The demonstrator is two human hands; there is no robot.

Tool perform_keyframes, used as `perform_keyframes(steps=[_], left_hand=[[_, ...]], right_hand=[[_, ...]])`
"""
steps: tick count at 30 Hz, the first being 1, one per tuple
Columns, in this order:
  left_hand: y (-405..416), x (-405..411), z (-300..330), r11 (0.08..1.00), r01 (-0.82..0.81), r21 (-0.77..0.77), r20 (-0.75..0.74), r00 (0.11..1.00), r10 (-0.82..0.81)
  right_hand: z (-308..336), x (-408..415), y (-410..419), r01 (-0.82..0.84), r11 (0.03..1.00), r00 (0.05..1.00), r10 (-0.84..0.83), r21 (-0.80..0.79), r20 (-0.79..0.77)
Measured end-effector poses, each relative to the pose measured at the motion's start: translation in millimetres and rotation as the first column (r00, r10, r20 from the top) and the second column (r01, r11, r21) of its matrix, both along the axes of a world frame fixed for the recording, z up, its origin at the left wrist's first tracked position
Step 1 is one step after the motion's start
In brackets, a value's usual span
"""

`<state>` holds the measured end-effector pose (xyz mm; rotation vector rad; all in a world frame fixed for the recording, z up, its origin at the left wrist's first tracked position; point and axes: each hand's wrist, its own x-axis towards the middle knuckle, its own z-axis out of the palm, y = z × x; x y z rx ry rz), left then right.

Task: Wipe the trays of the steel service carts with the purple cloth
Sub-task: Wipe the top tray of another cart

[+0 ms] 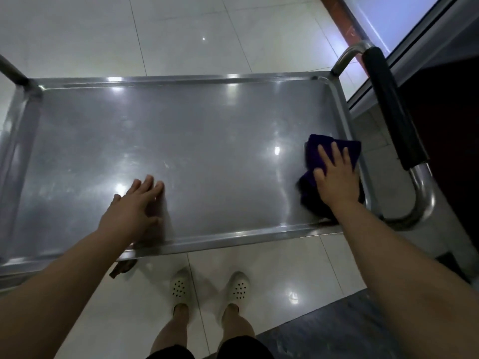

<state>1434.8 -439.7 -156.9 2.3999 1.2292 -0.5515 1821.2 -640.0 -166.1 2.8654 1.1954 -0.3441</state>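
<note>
In the head view, the person stands at the long side of a steel service cart and looks down on its top tray [181, 141]. The purple cloth [329, 151] lies at the right end of this tray, against the right rim and near the front right corner. The right hand [334, 177] rests flat on top of the cloth, with straight, slightly spread fingers; it presses the cloth down and does not pinch or bunch it. The left hand [134, 203] lies on the bare steel near the front rim, to the left of the middle, its fingers also straight and holding nothing. It seems to steady the cart.

The cloth looks soft, thick and light, folded in more than one layer, so it will probably follow the palm and bend into the raised rim. The polished steel looks smooth, so the cloth should slide easily; a flat palm in the middle of the fold seems the best hold, because the loose edges could roll under. The push handle [388, 104] with its black grip stands just beyond the right rim. Below, white shoes [207, 288] stand on a tiled floor [181, 35].
</note>
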Motion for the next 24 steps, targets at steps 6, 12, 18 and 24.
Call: perform_keyframes(steps=[6, 12, 18, 24], left_hand=[[-0.8, 0.3, -2.2, 0.998, 0.037, 0.043, -0.003, 0.999, -0.037], [-0.4, -3.9, -2.9, 0.995, 0.072, 0.064, -0.012, 0.997, -0.072], [0.5, -6.2, -2.8, 0.996, 0.071, 0.053, 0.005, 0.997, -0.072], [-6.4, -8.2, 0.7, 0.997, 0.065, 0.036, 0.011, 0.998, -0.066]], right_hand=[[2.0, -31.4, -20.7, 0.285, 0.958, 0.959, -0.284, 0.025, -0.024], [-1.1, -147.2, 40.2, 0.131, 0.991, 0.989, -0.131, -0.012, -0.061], [-4.3, -243.8, 83.9, -0.24, 0.971, 0.965, 0.237, -0.014, -0.108], [-7.3, -258.6, 49.4, -0.497, 0.867, 0.863, 0.498, 0.03, -0.088]])
